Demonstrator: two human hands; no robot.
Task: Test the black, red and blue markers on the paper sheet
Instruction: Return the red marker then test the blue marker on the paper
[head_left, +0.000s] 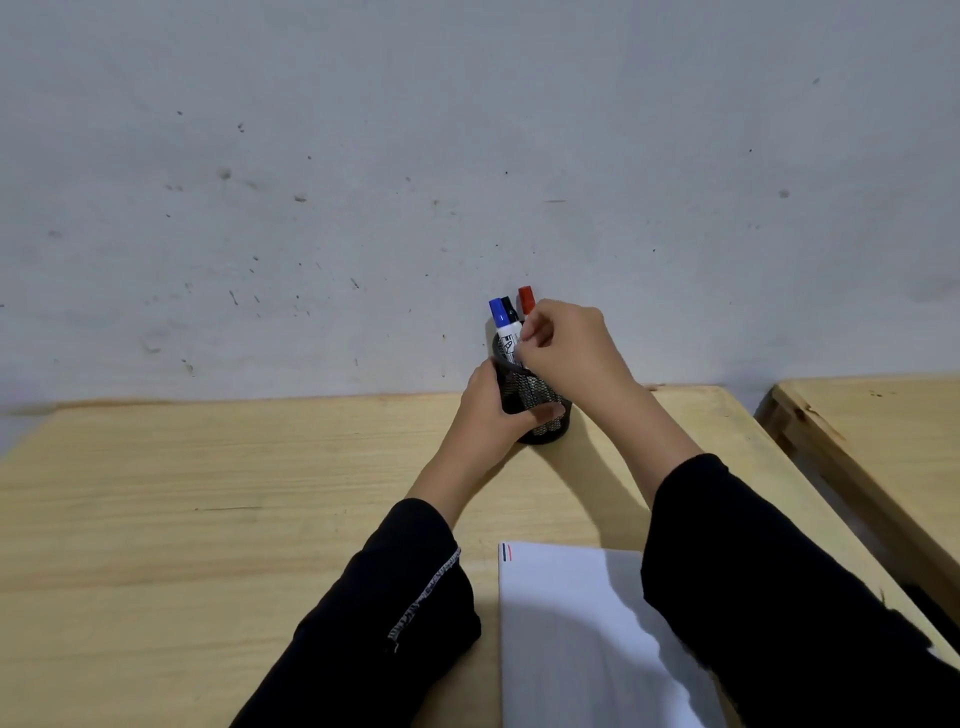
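Note:
A black mesh pen holder (545, 397) stands at the far edge of the wooden table, tilted slightly, with my left hand (493, 410) wrapped around its side. Three capped markers stick out of it: blue (500, 314), black (510, 310) and red (526, 300). My right hand (569, 345) is above the holder's rim, fingers pinched on the red marker's white barrel. A white paper sheet (576, 623) lies near me on the right, with short black, red and blue strokes (507, 553) at its top left corner. My right sleeve covers part of the sheet.
The wooden table (208, 519) runs up to a grey, scuffed wall (363, 182). A second wooden table (883, 415) stands to the right across a narrow gap.

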